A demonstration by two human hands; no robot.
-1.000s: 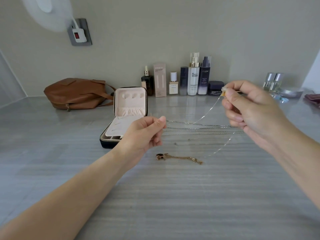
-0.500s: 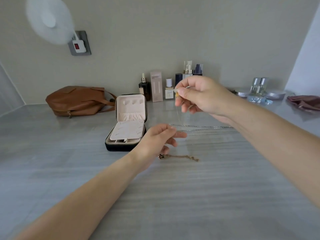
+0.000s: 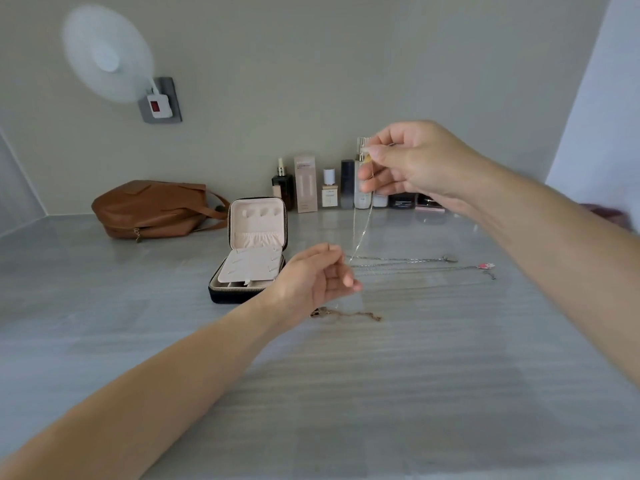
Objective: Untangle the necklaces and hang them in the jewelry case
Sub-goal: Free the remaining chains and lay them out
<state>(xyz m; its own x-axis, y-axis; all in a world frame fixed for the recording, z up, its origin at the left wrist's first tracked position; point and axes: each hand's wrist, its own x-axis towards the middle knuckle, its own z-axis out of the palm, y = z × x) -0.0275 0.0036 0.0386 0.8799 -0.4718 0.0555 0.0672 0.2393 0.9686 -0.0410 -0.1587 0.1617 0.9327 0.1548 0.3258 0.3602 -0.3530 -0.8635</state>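
My right hand [image 3: 412,164] is raised above the counter and pinches the top of a thin silver necklace [image 3: 362,233], which hangs down in a narrow loop. My left hand [image 3: 317,277] is lower, just right of the jewelry case; its thumb and forefinger are pinched near the chain's lower end. The black jewelry case [image 3: 254,249] stands open with a cream lining and bare hooks in its lid. Two more silver chains [image 3: 408,265] lie stretched on the counter behind my left hand. A gold chain [image 3: 349,313] lies in front of it.
A brown leather bag [image 3: 152,209] lies at the back left. Several cosmetic bottles and boxes [image 3: 325,188] line the wall. A white fan [image 3: 107,53] and a wall socket [image 3: 161,102] are at the upper left. The grey counter [image 3: 381,393] stretches towards me.
My right hand moved left, then rose, so the silver chain now hangs vertically instead of stretching sideways. My left hand stayed beside the case.
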